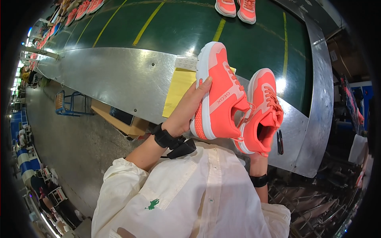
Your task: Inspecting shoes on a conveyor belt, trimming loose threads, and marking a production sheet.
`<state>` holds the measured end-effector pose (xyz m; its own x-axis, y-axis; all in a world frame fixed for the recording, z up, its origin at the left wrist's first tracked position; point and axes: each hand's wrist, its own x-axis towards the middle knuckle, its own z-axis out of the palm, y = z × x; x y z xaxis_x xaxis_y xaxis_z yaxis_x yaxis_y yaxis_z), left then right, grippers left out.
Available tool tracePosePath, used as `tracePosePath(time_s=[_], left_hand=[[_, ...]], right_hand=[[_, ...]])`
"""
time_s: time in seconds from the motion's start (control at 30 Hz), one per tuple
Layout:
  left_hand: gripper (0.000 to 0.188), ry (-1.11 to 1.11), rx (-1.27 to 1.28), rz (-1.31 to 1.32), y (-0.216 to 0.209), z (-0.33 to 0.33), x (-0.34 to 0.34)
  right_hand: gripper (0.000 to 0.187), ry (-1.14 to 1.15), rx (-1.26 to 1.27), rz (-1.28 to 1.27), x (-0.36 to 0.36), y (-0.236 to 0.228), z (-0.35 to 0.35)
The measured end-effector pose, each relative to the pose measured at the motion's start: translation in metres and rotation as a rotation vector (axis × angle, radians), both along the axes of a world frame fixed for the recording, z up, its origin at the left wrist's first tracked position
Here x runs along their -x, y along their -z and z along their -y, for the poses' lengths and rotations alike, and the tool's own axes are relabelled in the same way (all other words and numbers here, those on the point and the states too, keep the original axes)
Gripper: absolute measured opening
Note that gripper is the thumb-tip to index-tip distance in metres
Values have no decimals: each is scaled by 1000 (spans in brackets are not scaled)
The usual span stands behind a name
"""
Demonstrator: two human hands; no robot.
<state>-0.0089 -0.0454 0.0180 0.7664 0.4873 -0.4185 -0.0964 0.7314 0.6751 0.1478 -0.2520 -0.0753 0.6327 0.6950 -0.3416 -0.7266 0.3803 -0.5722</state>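
Two coral sneakers with white soles are held up in front of me, toes pointing away. The left sneaker is tilted so its side panel faces up. My left hand grips it round the sole, thumb on the midsole edge and the other fingers hidden beneath. The right sneaker shows its laces and dark opening, its heel close to the other shoe's heel. Below that heel a little of my right hand and the wrist show; the shoe covers its fingers, but it supports the shoe from underneath.
A metal ledge borders a green conveyor belt with yellow lines. Another coral pair stands on the belt; more shoes are far left. Yellow paper and a small black tool lie on the ledge. A blue-framed stool stands left.
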Motion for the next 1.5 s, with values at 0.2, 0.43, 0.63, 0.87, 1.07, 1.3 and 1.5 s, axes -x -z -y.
tracePosePath(time_s=[0.2,0.43,0.63,0.87,1.07,1.3,1.5], left_hand=[[49,-40,236,126,15,-5,4],[50,-1,441,312,24,-3,2],[40,58,337,304,14,-1,-1],[45,-6,621,467,24,-3,-2],[46,-91,542,396,8,-14,-3],[43,-39,581,418,-16,-10,-6],[42,16,578,430,-12,-11,-1]], right_hand=[[38,-34,37,-123,-2,-8,-6],[38,173,719,495,-15,-9,-1],[24,308,622,965,-19,-69,-7],[13,135,674,1437,-2,-101,-31],[28,160,1505,1823,-83,-12,71],[22,104,1390,1079,-83,32,98],[20,186,341,630,-38,-100,-6]])
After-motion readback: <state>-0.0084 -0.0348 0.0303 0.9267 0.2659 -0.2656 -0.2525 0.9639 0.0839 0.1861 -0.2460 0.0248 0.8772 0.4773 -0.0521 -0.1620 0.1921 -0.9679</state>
